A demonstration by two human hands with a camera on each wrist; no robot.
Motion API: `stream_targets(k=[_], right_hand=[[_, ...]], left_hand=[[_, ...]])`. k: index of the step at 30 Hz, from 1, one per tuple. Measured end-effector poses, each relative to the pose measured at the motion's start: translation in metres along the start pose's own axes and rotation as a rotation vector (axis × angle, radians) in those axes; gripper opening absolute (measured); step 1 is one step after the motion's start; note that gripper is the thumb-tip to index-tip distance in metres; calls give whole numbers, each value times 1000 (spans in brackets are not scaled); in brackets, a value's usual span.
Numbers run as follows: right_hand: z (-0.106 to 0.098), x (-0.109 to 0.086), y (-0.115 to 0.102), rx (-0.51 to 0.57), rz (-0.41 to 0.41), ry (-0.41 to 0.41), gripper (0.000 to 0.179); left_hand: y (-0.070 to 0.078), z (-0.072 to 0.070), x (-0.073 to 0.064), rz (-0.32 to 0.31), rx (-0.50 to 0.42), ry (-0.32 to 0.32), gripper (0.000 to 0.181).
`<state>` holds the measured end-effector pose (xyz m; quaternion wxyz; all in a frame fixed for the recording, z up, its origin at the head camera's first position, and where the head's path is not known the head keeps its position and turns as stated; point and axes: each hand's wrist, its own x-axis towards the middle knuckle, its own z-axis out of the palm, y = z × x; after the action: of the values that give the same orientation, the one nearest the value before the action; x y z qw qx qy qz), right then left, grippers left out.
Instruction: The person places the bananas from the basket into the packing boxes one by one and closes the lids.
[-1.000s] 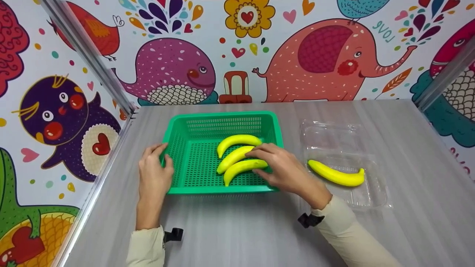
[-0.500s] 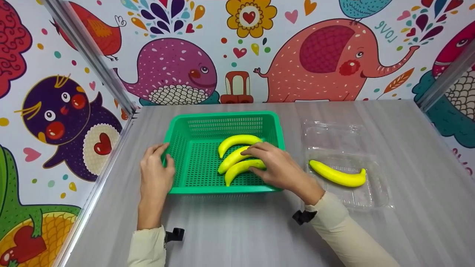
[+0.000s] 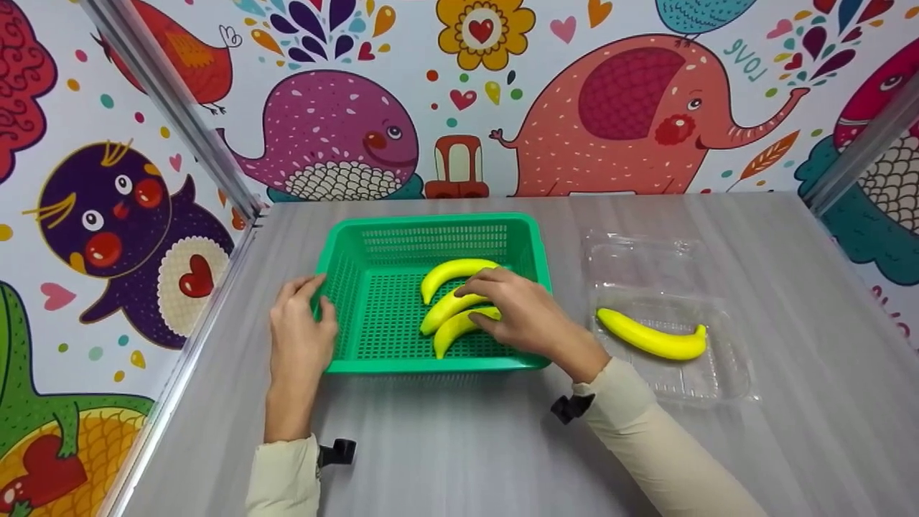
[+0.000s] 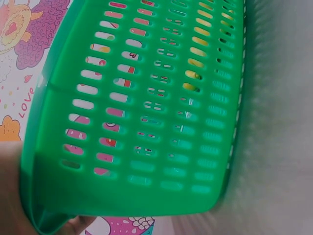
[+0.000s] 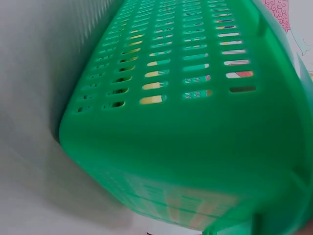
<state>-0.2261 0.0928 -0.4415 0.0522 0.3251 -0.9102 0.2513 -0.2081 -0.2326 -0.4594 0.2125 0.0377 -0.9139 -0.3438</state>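
Three yellow bananas lie side by side in a green plastic basket [image 3: 431, 366]: a far banana [image 3: 452, 271], a middle banana [image 3: 445, 309] and a near banana [image 3: 459, 329]. My left hand [image 3: 300, 327] grips the basket's left rim; the left wrist view shows part of that hand [image 4: 11, 191] at the rim. My right hand [image 3: 524, 312] is over the right ends of the bananas, fingers loosely bent above the middle one and thumb by the near one. It covers those ends, and whether it touches them is unclear. The right wrist view shows mostly the basket's outer wall [image 5: 171, 142].
Right of the basket, a clear plastic clamshell box [image 3: 725, 373] lies unfolded with another banana [image 3: 653, 336] in its near half. A printed cartoon panel [image 3: 474, 93] stands behind the grey table [image 3: 445, 445], and a second panel rises at the left.
My right hand has shifted slightly left over the bananas, covering more of the near one. The bananas, the basket and my left hand stay in place.
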Motion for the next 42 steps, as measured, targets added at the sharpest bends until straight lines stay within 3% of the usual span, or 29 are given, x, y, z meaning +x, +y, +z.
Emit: stream_targets(k=[11, 28, 42], right_hand=[[14, 1, 2, -64, -2, -23, 32], [17, 4, -1, -205, 41, -210, 41], [18, 8, -2, -310, 79, -273, 38]], left_hand=[[-1, -1, 1, -8, 2, -11, 40], [-1, -1, 0, -11, -8, -14, 41], [0, -1, 0, -6, -4, -11, 40]])
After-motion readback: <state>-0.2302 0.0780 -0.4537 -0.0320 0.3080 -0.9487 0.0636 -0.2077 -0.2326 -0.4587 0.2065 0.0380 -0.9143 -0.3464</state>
